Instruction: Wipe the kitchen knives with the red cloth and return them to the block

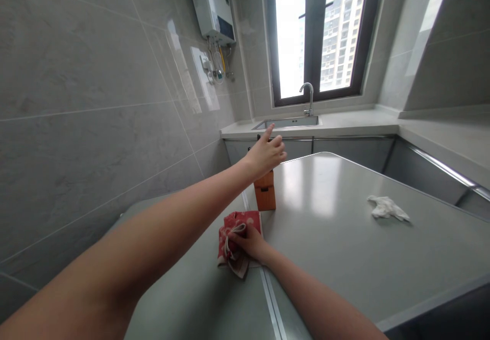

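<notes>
**Red cloth under one hand, knife block under the other**

Red cloth lies bunched on the grey countertop, close to the metal seam that runs across it, and the right hand rests on top of it with the fingers curled down into the folds, gripping the fabric against the surface. A paler, patterned underside of the cloth shows at its lower edge.

Just beyond the cloth, on the same counter, stands an orange wooden knife block, upright. The left hand is stretched out over its top, arm fully extended; the fingers are loosely bent with the index finger raised, and a dark handle shows just behind them. I cannot tell whether the hand has closed on anything there or merely hovers against it.

Well off to the right on the counter lies a crumpled white rag, apart from both hands. Farther back a steel sink sits in the worktop beneath the window, with a curved tap at its rim. A white water heater hangs on the tiled wall.
</notes>
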Motion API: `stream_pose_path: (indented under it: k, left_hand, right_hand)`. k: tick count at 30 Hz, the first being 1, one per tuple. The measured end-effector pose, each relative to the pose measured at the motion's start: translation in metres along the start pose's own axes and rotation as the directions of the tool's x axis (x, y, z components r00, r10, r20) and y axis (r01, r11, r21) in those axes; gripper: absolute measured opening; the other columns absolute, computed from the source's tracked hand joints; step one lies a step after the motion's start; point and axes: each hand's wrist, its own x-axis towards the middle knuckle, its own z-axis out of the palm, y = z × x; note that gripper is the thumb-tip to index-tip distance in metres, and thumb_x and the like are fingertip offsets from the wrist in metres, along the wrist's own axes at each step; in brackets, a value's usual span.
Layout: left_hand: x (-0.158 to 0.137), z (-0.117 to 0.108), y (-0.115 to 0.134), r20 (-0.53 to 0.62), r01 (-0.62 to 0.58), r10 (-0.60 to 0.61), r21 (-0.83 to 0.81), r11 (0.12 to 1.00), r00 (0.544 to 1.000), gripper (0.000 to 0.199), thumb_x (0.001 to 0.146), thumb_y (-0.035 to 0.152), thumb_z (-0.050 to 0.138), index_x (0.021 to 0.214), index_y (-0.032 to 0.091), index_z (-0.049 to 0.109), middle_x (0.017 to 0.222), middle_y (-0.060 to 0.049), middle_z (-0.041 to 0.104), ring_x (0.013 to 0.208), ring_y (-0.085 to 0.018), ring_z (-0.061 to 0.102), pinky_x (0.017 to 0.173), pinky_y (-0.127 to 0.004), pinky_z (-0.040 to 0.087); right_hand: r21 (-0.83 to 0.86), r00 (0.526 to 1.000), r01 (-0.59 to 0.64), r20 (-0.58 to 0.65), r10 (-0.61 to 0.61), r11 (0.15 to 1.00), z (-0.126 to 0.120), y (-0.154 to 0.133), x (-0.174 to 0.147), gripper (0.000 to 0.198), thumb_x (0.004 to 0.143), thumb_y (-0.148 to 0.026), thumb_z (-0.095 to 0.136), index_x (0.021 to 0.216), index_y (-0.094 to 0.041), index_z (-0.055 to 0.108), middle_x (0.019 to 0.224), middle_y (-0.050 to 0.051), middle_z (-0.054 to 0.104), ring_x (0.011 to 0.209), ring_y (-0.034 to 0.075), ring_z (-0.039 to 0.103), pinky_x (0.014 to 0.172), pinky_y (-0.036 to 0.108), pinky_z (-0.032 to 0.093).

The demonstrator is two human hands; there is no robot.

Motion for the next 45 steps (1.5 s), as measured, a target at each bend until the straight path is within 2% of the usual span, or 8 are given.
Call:
stream_pose_path:
  k: [5, 13, 19, 24, 28, 32, 40, 45]
  left_hand:
    - [0.010, 0.013, 0.015, 0.139, -0.054, 0.031, 0.167, 0.984, 0.990, 0.026, 0.072, 0.005, 0.059, 0.084, 0.023, 0.074, 0.091, -0.005, 0.070, 0.104, -0.029, 0.055, 0.112, -0.059, 0.012]
    - [0.011, -0.014, -0.027, 0.054, 0.019, -0.015, -0.075, 0.997, 0.998, 0.031, 0.073, -0.001, 0.054, 0.071, 0.025, 0.070, 0.093, 0.000, 0.066, 0.113, -0.022, 0.051, 0.114, -0.046, 0.016]
    - [-0.006, -0.060, -0.086, -0.050, 0.022, -0.021, 0.012, 1.000, 0.999, 0.033, 0.081, -0.001, 0.043, 0.093, 0.019, 0.067, 0.100, -0.001, 0.063, 0.123, -0.021, 0.044, 0.112, -0.052, 0.011]
    - [-0.044, -0.106, -0.132, -0.051, 0.311, -0.316, -0.094, 0.946, 0.947, 0.035, 0.092, 0.022, 0.030, 0.114, 0.021, 0.057, 0.114, 0.001, 0.057, 0.128, -0.026, 0.039, 0.095, -0.059, 0.032]
    - [-0.094, -0.116, -0.133, -0.172, 0.522, -0.538, -0.130, 0.843, 0.825, 0.036, 0.090, 0.040, 0.038, 0.109, 0.019, 0.060, 0.110, -0.003, 0.060, 0.119, -0.028, 0.048, 0.094, -0.052, 0.035]
    - [-0.161, -0.084, -0.085, -0.197, 0.723, -0.756, -0.222, 0.654, 0.624, 0.036, 0.089, 0.043, 0.041, 0.107, 0.018, 0.060, 0.100, -0.008, 0.066, 0.092, -0.024, 0.061, 0.081, -0.036, 0.045]
    - [-0.277, 0.030, 0.080, 0.380, 0.691, -0.897, -0.711, -0.129, 0.224, 0.032, 0.089, 0.047, 0.039, 0.090, 0.020, 0.057, 0.069, 0.000, 0.064, 0.058, -0.017, 0.061, 0.058, -0.026, 0.047]
    - [-0.290, 0.088, 0.133, 0.455, 0.617, -0.887, -0.721, -0.316, 0.077, 0.036, 0.088, 0.051, 0.038, 0.087, 0.019, 0.056, 0.063, 0.000, 0.060, 0.055, -0.017, 0.057, 0.057, -0.027, 0.043]
  right_hand:
    - [-0.003, 1.000, -0.011, -0.028, 0.011, 1.000, 0.002, 0.003, 0.002, 0.029, 0.070, -0.042, 0.068, 0.079, -0.015, 0.064, 0.080, 0.005, 0.071, 0.081, 0.023, 0.065, 0.075, 0.033, 0.048]
    - [0.070, 0.999, -0.045, -0.027, 0.047, 0.997, 0.001, 0.006, 0.002, 0.035, 0.069, -0.045, 0.069, 0.084, -0.014, 0.064, 0.084, 0.006, 0.071, 0.084, 0.024, 0.065, 0.078, 0.035, 0.049]
    - [0.071, 1.000, -0.024, 0.002, 0.024, 0.997, 0.000, 0.008, 0.002, 0.038, 0.070, -0.047, 0.069, 0.089, -0.015, 0.064, 0.092, 0.008, 0.071, 0.092, 0.026, 0.065, 0.084, 0.038, 0.048]
    - [0.076, 1.000, 0.003, 0.012, -0.004, 0.997, 0.000, 0.003, 0.000, 0.039, 0.069, -0.049, 0.068, 0.090, -0.016, 0.065, 0.094, 0.007, 0.070, 0.093, 0.026, 0.064, 0.086, 0.040, 0.048]
    - [0.082, 0.999, 0.024, 0.021, -0.026, 0.996, 0.001, 0.004, 0.001, 0.041, 0.070, -0.050, 0.067, 0.092, -0.015, 0.064, 0.096, 0.008, 0.070, 0.094, 0.026, 0.064, 0.086, 0.039, 0.047]
    - [0.071, 0.999, -0.036, -0.024, 0.038, 0.997, 0.002, 0.009, 0.001, 0.045, 0.069, -0.051, 0.069, 0.094, -0.014, 0.061, 0.097, 0.009, 0.069, 0.094, 0.026, 0.064, 0.086, 0.039, 0.047]
    - [0.126, 0.999, -0.031, -0.024, 0.035, 0.991, 0.003, 0.015, 0.003, 0.045, 0.069, -0.050, 0.069, 0.094, -0.015, 0.059, 0.096, 0.008, 0.069, 0.093, 0.023, 0.063, 0.085, 0.036, 0.048]
    - [0.176, 0.994, -0.069, -0.075, 0.084, 0.982, 0.003, 0.014, 0.004, 0.042, 0.062, -0.053, 0.074, 0.076, -0.016, 0.058, 0.066, 0.000, 0.064, 0.056, 0.013, 0.057, 0.052, 0.024, 0.043]
